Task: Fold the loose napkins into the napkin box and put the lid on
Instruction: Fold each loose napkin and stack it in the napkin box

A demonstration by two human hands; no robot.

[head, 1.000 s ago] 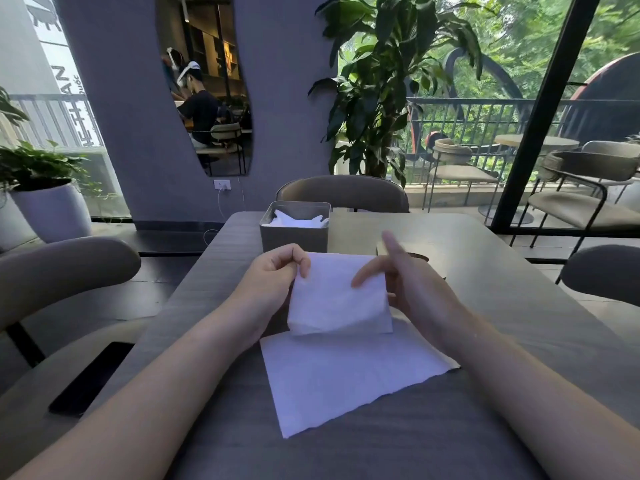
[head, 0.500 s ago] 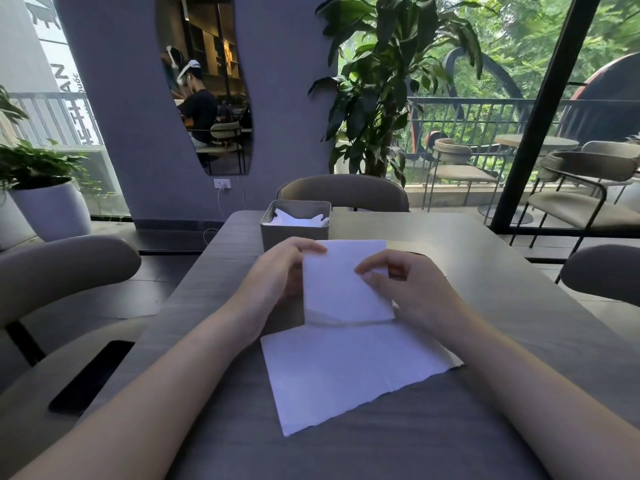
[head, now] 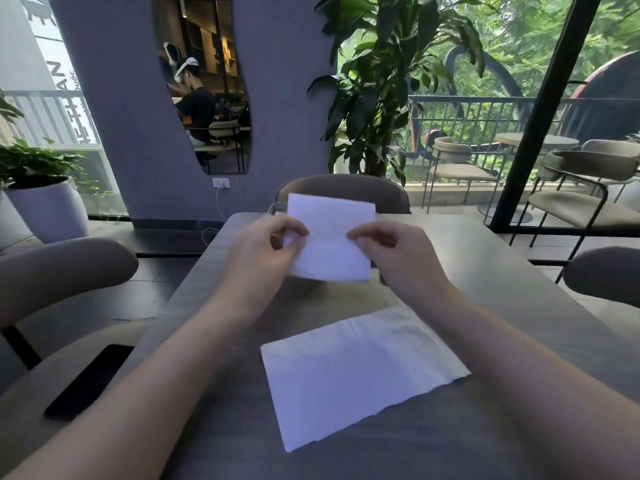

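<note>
left hand [head: 266, 244]: pinching left edge of folded napkin [head: 332, 237], raised before the mostly hidden napkin box [head: 275, 208]. right hand [head: 388, 247]: pinching right edge. advice: keep edges aligned, lower flat. loose napkin [head: 360, 368]: on desk [head: 502, 271], awaiting folding.

Napkin [head: 360, 372] — soft matt white paper; table [head: 519, 289] — matt grey woodgrain.

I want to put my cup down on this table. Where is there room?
The far right of the table, right of the right hand, is bare. The left edge, beside the left hand, is a narrower strip. The middle is crowded: both hands hold a folded napkin, and a flat napkin lies nearer.
</note>
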